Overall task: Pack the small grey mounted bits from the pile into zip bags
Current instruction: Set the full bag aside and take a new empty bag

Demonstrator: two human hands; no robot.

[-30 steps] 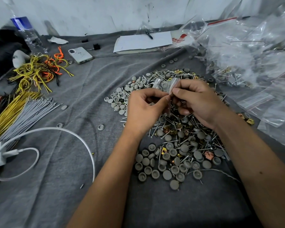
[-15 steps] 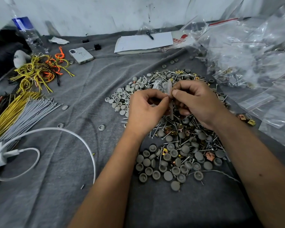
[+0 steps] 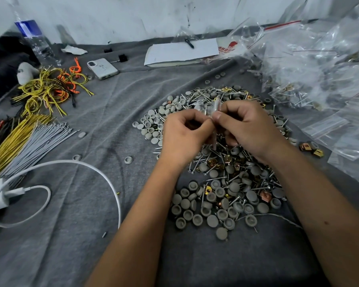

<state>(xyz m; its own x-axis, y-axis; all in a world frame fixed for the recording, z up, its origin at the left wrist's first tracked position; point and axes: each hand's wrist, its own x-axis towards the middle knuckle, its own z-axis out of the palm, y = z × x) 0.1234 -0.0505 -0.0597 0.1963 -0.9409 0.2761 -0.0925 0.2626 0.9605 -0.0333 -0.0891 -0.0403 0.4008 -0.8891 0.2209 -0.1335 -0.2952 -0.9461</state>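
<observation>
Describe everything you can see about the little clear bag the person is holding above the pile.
The small clear zip bag is thin, glossy, see-through plastic, crumpled and bunched rather than flat. It is held up over the pile of grey bits, near its far end. The left hand and right hand both pinch it between thumb and fingertips. A narrow strip of it hangs down between the hands. Its contents and zip state cannot be told.
</observation>
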